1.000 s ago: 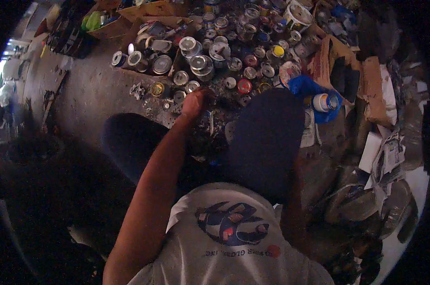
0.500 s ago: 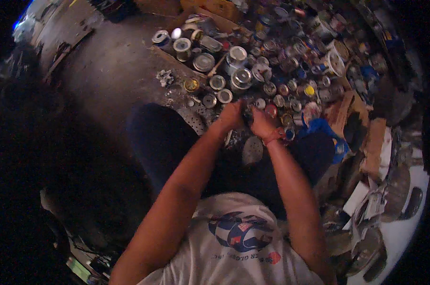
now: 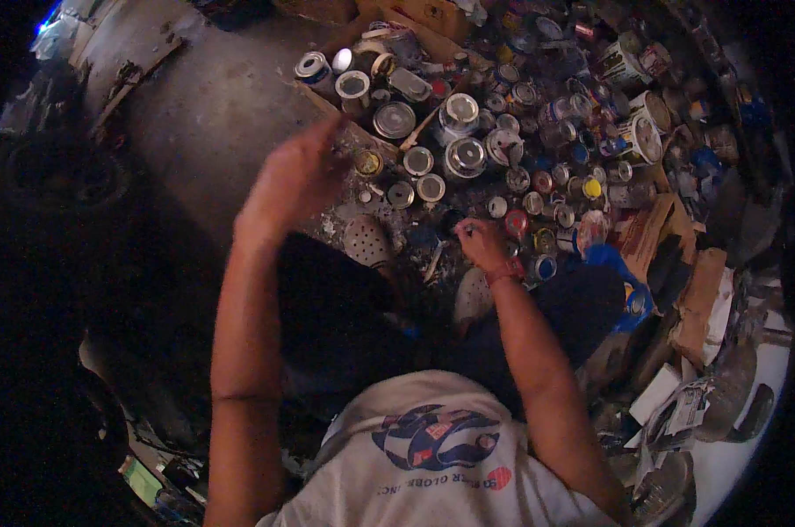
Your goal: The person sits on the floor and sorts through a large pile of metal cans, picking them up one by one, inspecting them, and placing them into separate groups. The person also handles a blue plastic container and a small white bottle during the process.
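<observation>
My left hand is raised over the floor left of the cans, blurred by motion, so its fingers cannot be read. Just right of it stands a small can with a yellow rim. My right hand is low in front of the cans, its fingers closed. What they hold is hidden; a small dark round container shows at the fingertips. Around this hand are a small white-topped can, a red-lidded can and a blue-topped can. Larger silver-lidded cans stand beyond.
Many cans and tubs crowd the floor ahead and right, including a white bucket. Cardboard pieces and papers lie at the right. My perforated clogs are between my knees and the cans. Bare concrete shows at the left.
My left hand has left the right hand's side and swung up and to the left. The right hand stays low in front of the cans. The view has shifted slightly.
</observation>
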`<control>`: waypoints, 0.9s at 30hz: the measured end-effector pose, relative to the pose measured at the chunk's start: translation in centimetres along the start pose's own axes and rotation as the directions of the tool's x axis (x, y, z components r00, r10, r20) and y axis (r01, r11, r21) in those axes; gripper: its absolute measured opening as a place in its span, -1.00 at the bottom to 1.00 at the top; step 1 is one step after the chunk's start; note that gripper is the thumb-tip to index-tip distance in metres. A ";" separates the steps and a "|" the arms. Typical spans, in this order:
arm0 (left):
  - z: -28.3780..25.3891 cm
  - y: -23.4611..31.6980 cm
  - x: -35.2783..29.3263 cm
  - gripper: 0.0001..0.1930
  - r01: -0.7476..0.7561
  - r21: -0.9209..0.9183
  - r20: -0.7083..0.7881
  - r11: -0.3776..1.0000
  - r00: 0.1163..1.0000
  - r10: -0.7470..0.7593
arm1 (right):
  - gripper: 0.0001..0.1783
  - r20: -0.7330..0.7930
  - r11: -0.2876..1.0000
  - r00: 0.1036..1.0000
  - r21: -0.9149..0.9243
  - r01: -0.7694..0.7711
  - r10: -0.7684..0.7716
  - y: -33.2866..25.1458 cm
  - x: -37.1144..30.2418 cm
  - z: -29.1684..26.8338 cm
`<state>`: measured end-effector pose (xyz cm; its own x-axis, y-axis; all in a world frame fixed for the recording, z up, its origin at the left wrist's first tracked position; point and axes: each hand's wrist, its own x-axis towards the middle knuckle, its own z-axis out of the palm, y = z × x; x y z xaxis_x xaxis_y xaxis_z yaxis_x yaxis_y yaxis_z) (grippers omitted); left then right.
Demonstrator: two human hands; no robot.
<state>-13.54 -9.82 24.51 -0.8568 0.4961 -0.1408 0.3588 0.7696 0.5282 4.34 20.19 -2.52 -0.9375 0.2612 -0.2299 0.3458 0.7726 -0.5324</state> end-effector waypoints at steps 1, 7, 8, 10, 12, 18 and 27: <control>-0.6 -0.9 0.5 -0.44 0.007 -0.007 -0.056 1.000 0.998 -0.008 | -0.77 -0.042 0.999 0.999 -0.055 -0.001 -0.001 0.0 -0.2 -0.1; 1.0 -2.8 2.1 -0.46 0.096 0.062 0.073 0.993 0.992 -0.101 | -0.76 -0.083 0.959 0.981 0.209 0.192 -0.178 -0.2 -0.6 0.0; 1.4 -2.5 2.1 -0.45 0.104 0.114 0.098 0.988 0.988 -0.116 | -0.77 -0.069 0.980 0.984 0.102 0.169 -0.163 -0.2 -0.5 0.0; 1.9 -1.9 2.1 -0.45 0.067 0.050 0.139 0.996 0.987 -0.074 | -0.80 -0.011 0.987 0.998 -0.147 0.067 -0.069 -0.2 -0.3 -0.2; 2.3 -1.2 2.1 -0.45 0.032 0.039 0.167 0.999 0.985 -0.038 | -0.80 -0.150 0.993 0.982 -0.043 0.111 -0.116 -0.3 -0.3 -0.5; 3.3 -0.9 2.2 -0.45 -0.034 0.147 0.224 0.989 0.975 0.000 | -0.70 -0.025 0.997 0.998 0.041 0.064 -0.063 -0.2 0.0 -0.5; 3.2 -1.6 2.4 -0.41 -0.049 0.146 0.234 0.988 0.972 0.013 | -0.69 -0.036 0.996 0.997 -0.052 0.071 -0.073 0.0 0.6 -0.4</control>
<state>-14.97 -8.56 20.64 -0.7414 0.5865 -0.3261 0.4503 0.7951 0.4063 3.80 20.58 -2.38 -0.9610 0.2248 -0.1609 0.2759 0.8182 -0.5045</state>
